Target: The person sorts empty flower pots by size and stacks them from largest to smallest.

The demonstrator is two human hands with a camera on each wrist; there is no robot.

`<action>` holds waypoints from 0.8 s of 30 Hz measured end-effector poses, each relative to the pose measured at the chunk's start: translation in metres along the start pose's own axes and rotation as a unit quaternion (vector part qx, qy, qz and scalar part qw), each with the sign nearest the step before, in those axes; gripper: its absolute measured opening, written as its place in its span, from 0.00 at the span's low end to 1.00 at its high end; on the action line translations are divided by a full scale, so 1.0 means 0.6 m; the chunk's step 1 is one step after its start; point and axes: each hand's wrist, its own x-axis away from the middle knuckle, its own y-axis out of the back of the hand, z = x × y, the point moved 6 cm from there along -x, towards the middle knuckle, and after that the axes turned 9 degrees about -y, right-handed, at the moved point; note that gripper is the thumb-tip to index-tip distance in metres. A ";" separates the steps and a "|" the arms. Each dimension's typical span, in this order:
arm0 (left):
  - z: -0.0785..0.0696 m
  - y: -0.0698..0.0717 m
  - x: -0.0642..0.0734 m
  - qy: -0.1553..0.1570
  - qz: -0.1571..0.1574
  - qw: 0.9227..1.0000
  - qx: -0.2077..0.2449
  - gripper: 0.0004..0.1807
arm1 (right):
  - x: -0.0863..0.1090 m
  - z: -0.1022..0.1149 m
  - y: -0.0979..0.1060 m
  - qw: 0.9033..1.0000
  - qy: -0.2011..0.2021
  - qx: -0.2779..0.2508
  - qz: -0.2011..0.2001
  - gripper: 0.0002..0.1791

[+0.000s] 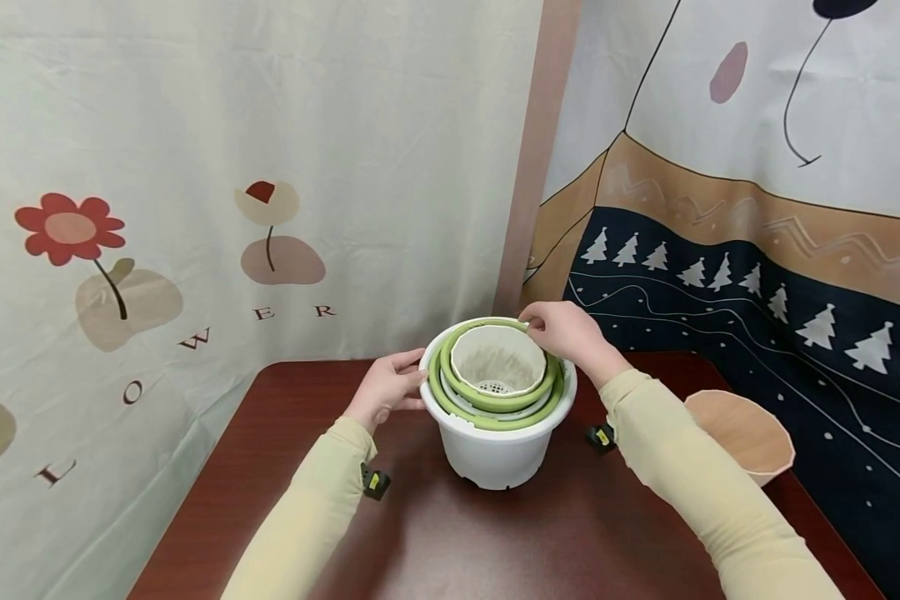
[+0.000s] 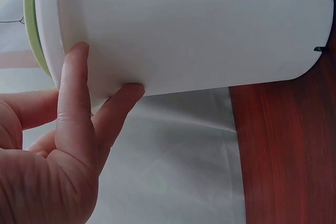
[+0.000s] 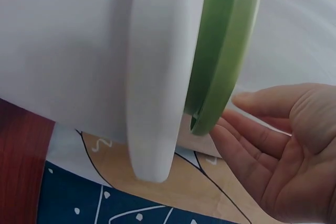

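A large white plastic flowerpot (image 1: 495, 457) stands upright on the table with smaller pots nested inside it. Two of the nested pots show green rims (image 1: 506, 422), and the innermost is a cream pot (image 1: 495, 354) with drain holes in its stained bottom. My left hand (image 1: 387, 387) grips the white pot's rim at its left side, fingertips against the outer wall (image 2: 199, 30). At the back right, my right hand (image 1: 566, 333) pinches a green rim (image 3: 223, 61) between thumb and fingers. In the right wrist view this rim stands above the white pot's rim (image 3: 163, 77).
A peach-coloured pot (image 1: 742, 433) stands at the table's right edge, partly behind my right sleeve. The dark red table (image 1: 487, 542) ends against printed curtains (image 1: 390, 167) at the back and right.
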 end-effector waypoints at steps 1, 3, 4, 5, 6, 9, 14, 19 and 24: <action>0.000 0.000 0.000 0.000 0.000 1.000 -0.001 0.29 | 0.002 -0.002 0.001 1.000 0.005 -0.004 -0.001 0.16; -0.001 0.000 0.000 0.001 0.001 1.000 -0.003 0.29 | 0.005 -0.006 0.002 1.000 0.015 -0.015 -0.002 0.16; -0.001 0.000 0.000 0.001 0.000 1.000 -0.003 0.29 | 0.007 -0.008 0.003 1.000 0.018 -0.020 -0.003 0.15; -0.001 0.000 0.000 0.001 0.001 1.000 -0.003 0.29 | 0.009 -0.011 0.004 0.999 0.022 -0.024 -0.005 0.15; -0.001 0.000 0.000 0.001 0.000 1.000 -0.002 0.29 | 0.011 -0.013 0.005 0.999 0.024 -0.029 -0.006 0.15; -0.001 0.000 0.000 0.002 0.000 1.000 0.000 0.29 | 0.018 -0.020 0.010 0.999 0.030 -0.041 -0.011 0.15; 0.000 0.001 -0.001 0.001 -0.001 1.000 0.000 0.29 | 0.028 -0.035 0.017 0.998 0.041 -0.046 -0.023 0.16; 0.000 0.000 -0.001 0.001 -0.001 1.000 -0.002 0.29 | 0.039 -0.046 0.024 0.997 0.053 -0.046 -0.041 0.15; 0.000 -0.001 -0.001 0.001 -0.001 1.000 -0.003 0.29 | 0.047 -0.061 0.031 0.996 0.045 -0.051 -0.050 0.16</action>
